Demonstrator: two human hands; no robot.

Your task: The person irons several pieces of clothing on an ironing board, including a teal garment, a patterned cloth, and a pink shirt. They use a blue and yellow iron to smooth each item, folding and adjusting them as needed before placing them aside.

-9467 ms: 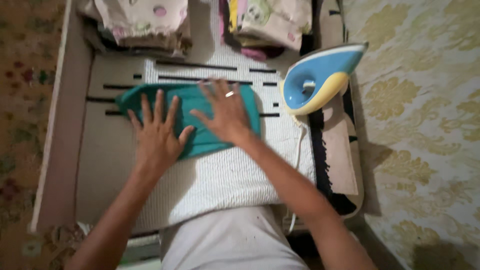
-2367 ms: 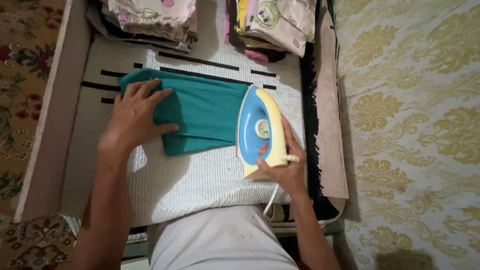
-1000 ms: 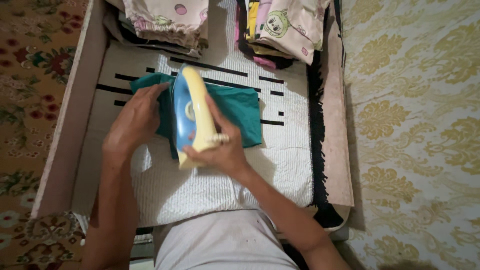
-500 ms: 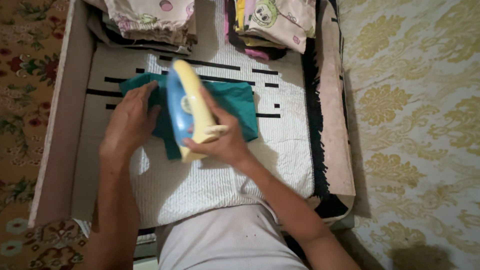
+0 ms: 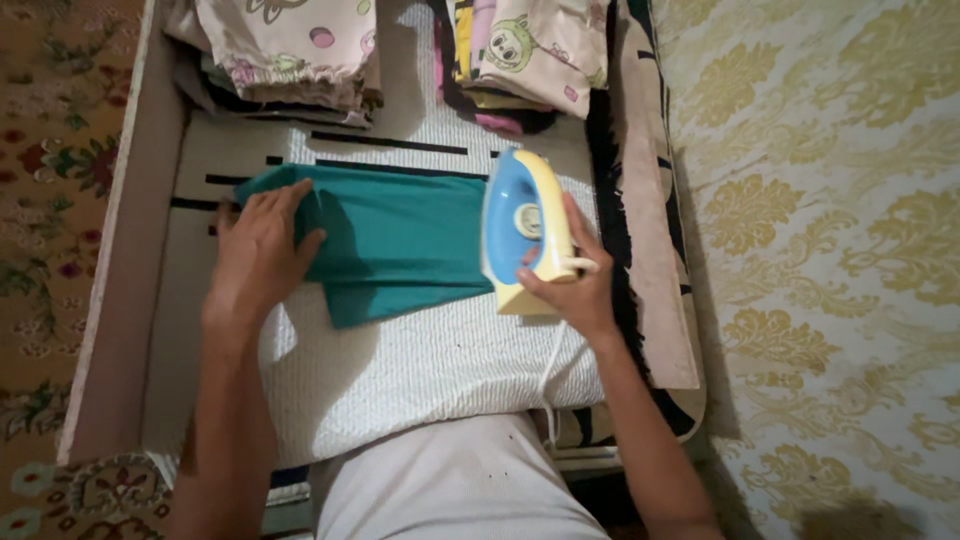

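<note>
I am seeing the folded cloth [image 5: 400, 240] lying on the padded surface [image 5: 420, 360], near its middle. The iron [image 5: 522, 230] is sitting at the cloth's right edge, under my right hand [image 5: 570, 290]. My left hand [image 5: 258, 255] is lying on the cloth's left end. Two stacks of folded clothes, one left [image 5: 290, 50] and one right [image 5: 525, 50], are resting behind the cloth at the surface's far end.

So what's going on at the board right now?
A person is ironing. The right hand grips the blue and yellow iron, which sits at the right edge of a folded teal cloth. The left hand lies flat on the cloth's left end, pinning it to the white padded surface. Two stacks of folded patterned clothes lie at the far end.
</note>
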